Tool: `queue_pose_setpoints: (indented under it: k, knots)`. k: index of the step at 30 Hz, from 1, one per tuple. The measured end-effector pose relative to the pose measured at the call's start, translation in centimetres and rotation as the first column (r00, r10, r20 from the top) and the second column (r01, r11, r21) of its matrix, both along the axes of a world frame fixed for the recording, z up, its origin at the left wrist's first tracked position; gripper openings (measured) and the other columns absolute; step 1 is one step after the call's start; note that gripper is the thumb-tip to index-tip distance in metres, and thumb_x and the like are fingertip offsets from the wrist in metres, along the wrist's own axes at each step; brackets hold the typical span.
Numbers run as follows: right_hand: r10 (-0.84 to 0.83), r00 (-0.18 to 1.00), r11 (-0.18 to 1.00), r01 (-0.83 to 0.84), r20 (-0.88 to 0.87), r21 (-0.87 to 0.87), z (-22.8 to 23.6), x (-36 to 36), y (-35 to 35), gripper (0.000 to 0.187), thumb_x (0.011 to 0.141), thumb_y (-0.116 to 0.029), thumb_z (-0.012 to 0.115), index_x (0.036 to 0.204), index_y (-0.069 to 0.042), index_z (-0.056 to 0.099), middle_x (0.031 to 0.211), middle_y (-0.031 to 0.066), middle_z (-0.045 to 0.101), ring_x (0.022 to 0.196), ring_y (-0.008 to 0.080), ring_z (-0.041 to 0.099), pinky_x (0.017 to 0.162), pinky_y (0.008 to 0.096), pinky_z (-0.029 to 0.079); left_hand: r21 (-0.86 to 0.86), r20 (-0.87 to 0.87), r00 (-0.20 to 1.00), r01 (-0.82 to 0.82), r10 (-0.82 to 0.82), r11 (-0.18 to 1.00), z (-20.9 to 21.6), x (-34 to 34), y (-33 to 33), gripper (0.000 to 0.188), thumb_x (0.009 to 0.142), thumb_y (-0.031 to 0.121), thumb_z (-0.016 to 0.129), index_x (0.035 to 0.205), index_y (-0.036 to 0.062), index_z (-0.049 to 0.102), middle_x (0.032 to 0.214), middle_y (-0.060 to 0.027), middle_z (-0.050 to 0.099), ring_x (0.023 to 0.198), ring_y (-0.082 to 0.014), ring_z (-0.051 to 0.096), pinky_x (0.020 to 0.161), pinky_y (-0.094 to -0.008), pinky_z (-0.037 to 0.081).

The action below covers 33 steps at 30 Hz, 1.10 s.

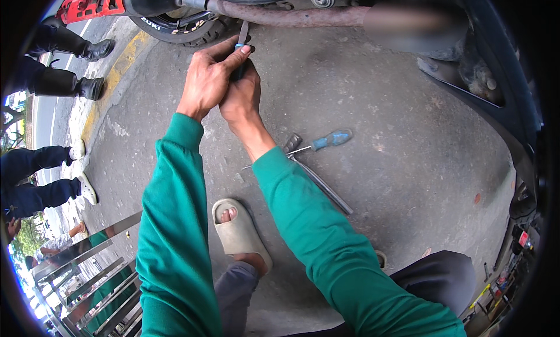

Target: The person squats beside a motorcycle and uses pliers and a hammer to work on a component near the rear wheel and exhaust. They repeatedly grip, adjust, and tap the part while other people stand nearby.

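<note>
Close together under the motorcycle, both my hands are closed around a tool with a narrow flat metal blade and a dark handle with a blue collar [240, 45]. My left hand [205, 83] has its thumb laid across the tool near the collar. From the right, my right hand [244, 98] wraps the handle, its fingers partly hidden. The blade points up toward the rusty exhaust pipe [291, 16]; whether they touch I cannot tell. Below my right wrist, a blue-handled screwdriver [332, 140] lies across a long metal tool [321, 184] with a dark end.
Overhead at left are a red heat guard [90, 5] and a tyre [181, 30]. People's boots [90, 88] and light shoes [86, 188] stand along the left kerb. A metal slatted bench [96, 278] is at lower left; several tools [490, 296] lie at lower right.
</note>
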State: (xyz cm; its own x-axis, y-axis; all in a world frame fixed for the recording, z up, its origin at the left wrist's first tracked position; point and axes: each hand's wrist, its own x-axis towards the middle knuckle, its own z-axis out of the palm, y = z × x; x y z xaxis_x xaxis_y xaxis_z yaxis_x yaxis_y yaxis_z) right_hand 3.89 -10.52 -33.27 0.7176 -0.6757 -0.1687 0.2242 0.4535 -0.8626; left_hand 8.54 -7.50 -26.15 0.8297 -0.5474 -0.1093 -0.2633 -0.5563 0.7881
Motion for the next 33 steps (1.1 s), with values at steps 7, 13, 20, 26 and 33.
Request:
queue_pose_setpoints:
  k: [7,13,20,26,33]
  knots:
    - [-0.176,0.889,0.938,0.021,-0.424,-0.345,0.7,2.0,1.5,0.046,0.096,-0.039,0.071,0.116,-0.002,0.051,0.107,0.0220,0.068,0.101,0.0436,0.068,0.083,0.0538,0.054,0.089,0.032,0.991,0.124,-0.127,0.988,-0.3,2.5,0.8,0.050,0.104,0.039,0.065,0.134,-0.0019,0.067,0.111,-0.0115,0.077,0.105,-0.0129,0.065,0.098,-0.0317,0.051]
    - [-0.164,0.905,0.975,0.089,-0.393,-0.202,0.9,3.2,2.8,0.051,0.091,-0.040,0.078,0.112,-0.002,0.050,0.104,0.0207,0.067,0.099,0.0419,0.069,0.082,0.0515,0.055,0.247,0.259,0.954,0.085,-0.151,0.965,0.8,2.3,0.5,0.056,0.102,0.042,0.067,0.137,-0.0030,0.065,0.123,-0.0248,0.074,0.117,-0.0307,0.072,0.100,-0.0385,0.052]
    - [-0.174,0.906,0.947,0.047,-0.387,-0.316,-0.4,0.4,1.3,0.054,0.087,-0.039,0.082,0.114,-0.003,0.052,0.105,0.0206,0.070,0.099,0.0405,0.071,0.081,0.0518,0.055,0.163,0.214,0.974,0.033,-0.068,0.986,0.3,0.2,-0.4,0.047,0.100,0.035,0.068,0.128,-0.0028,0.070,0.116,-0.0275,0.073,0.111,-0.0415,0.072,0.098,-0.0447,0.054]
    - [-0.109,0.988,0.938,0.065,0.111,0.341,-1.8,3.5,3.3,0.039,0.094,-0.027,0.077,0.113,-0.005,0.052,0.105,0.0144,0.071,0.097,0.0277,0.072,0.081,0.0419,0.056,0.240,0.391,0.909,0.054,-0.147,0.969,1.3,1.0,-0.2,0.046,0.101,0.033,0.066,0.124,-0.0057,0.071,0.119,-0.0268,0.073,0.113,-0.0398,0.071,0.101,-0.0435,0.054]
    - [-0.111,0.991,0.993,0.108,-0.074,-0.044,-3.6,2.0,2.7,0.052,0.089,-0.035,0.081,0.114,-0.001,0.051,0.105,0.0198,0.070,0.099,0.0364,0.071,0.082,0.0467,0.055,0.184,0.364,0.923,0.059,-0.124,0.981,0.8,-0.1,-0.5,0.043,0.100,0.033,0.067,0.122,-0.0039,0.072,0.116,-0.0263,0.073,0.111,-0.0415,0.070,0.099,-0.0454,0.053]
